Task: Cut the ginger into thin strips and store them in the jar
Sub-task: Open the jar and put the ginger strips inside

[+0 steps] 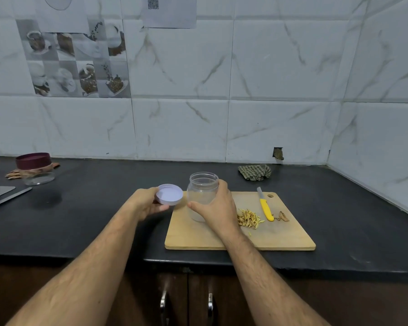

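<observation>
Starting at the far left of the dark counter [92, 220], we are seeing a second jar with a maroon lid [34, 168] standing near the wall, well apart from our work and playing no part in it. Moving inward, our left hand [144, 204] is holding the pale lid [169, 194] just off the left edge of the cutting board [198, 238], fingers curled under its rim, underside tilted towards us. Next to it, our right hand [216, 208] is wrapping round the clear jar [201, 187], which is standing upright and open on the board, empty as far as we can tell. Just to the right of that hand, the ginger strips [248, 218] are lying in a loose heap on the board, none of them in the jar yet. Beyond them the yellow-handled knife [265, 207] is resting with its blade pointing away from us, and a few peel scraps [283, 216] are sitting beside its handle. A crumpled checked cloth [254, 172] is lying further back by the wall.

We are judging the cutting done and the filling about to begin. The heap is loose, so strips may scatter off the board if we scoop carelessly; brown peel could get swept in too; and reaching across might nudge the knife
</observation>
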A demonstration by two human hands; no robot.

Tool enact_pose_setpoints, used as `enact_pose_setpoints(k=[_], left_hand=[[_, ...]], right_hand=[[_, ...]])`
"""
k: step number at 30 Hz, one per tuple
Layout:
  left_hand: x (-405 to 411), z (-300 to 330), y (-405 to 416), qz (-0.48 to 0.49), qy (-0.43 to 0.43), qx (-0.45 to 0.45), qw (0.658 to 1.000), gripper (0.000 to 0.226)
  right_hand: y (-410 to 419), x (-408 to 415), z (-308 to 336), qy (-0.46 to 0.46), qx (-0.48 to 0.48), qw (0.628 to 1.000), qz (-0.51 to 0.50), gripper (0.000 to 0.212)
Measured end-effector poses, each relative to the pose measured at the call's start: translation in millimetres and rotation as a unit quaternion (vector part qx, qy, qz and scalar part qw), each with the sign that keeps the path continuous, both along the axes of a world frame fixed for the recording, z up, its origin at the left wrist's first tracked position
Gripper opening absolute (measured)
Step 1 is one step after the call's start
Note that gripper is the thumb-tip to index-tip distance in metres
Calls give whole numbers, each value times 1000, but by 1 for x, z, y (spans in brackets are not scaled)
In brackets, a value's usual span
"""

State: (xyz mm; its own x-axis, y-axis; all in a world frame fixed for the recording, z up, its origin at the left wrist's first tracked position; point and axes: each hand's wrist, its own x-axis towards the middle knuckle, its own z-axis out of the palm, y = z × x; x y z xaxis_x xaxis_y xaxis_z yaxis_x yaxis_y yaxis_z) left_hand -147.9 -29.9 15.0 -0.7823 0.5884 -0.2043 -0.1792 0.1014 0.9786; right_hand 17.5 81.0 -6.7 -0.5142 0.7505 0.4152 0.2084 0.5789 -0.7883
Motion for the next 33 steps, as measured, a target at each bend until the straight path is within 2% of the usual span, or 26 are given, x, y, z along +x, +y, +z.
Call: enact_pose_setpoints(k=[7, 11, 17, 20, 22, 24, 26, 28, 29, 31, 33], left_hand=[[-1, -5, 29, 62, 63, -69, 994, 11], [-3, -10, 36, 76, 115, -104, 985, 18], [8, -7, 31, 72, 217, -213, 950, 27], [18, -4, 25, 56, 286, -276, 916, 29], [26, -4, 22, 56, 327, -282, 900, 27], [35, -6, 19, 75, 353, -242, 901, 20], [47, -7, 16, 94, 365, -174, 910, 37], [62, -8, 12, 116, 381, -123, 909, 46], [68, -8, 11, 119, 384, -103, 910, 49], [80, -9, 12, 112, 364, -61, 923, 50], [91, -11, 13, 83, 316, -13, 945, 45]], right_hand=[[-2, 0, -1, -2, 10, 1000, -5, 95], [-1, 2, 1, -13, 14, 1000, -3, 95], [-3, 3, 2, -24, 12, 1000, -4, 99], [-4, 5, 2, -37, 7, 999, -5, 105], [-4, 10, 5, -59, -4, 998, 15, 116], [-3, 19, 11, -81, -22, 996, 33, 120], [4, 31, 20, -51, -35, 998, 16, 101], [21, 47, 29, -29, -1, 998, -50, 68], [31, 55, 33, -61, 28, 994, -86, 50], [50, 67, 38, -191, 54, 973, -121, 25], [60, 72, 40, -326, 46, 937, -117, 19]])
